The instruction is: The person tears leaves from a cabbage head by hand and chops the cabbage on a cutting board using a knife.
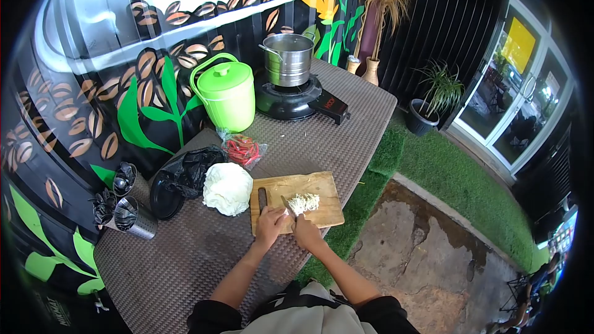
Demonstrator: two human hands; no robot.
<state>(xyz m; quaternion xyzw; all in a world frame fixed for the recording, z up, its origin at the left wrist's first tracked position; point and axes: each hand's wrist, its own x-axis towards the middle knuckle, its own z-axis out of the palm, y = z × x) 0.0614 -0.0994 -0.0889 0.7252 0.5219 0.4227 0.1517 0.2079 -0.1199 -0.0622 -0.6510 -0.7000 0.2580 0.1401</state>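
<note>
A wooden cutting board [328, 210] lies near the table's front edge, with a dark slot at its left end. My right hand [306, 232] grips a knife [286, 201], its blade pointing away from me over the board. Close beside the blade, my left hand [268, 225] has its fingers closed on a small white piece of cabbage, mostly hidden by them. Finely cut shredded cabbage [306, 202] is heaped just right of the knife. A pale cabbage head [228, 189] sits left of the board, with a bag of red chillies [242, 150] behind it.
A steel pot [288, 60] stands on a black portable stove [284, 100] at the back. Beside it is a lidded green bucket [228, 99]. Black plastic [197, 167] and metal utensil holders [136, 218] are at the left. The woven-pattern table [185, 272] ends at my right.
</note>
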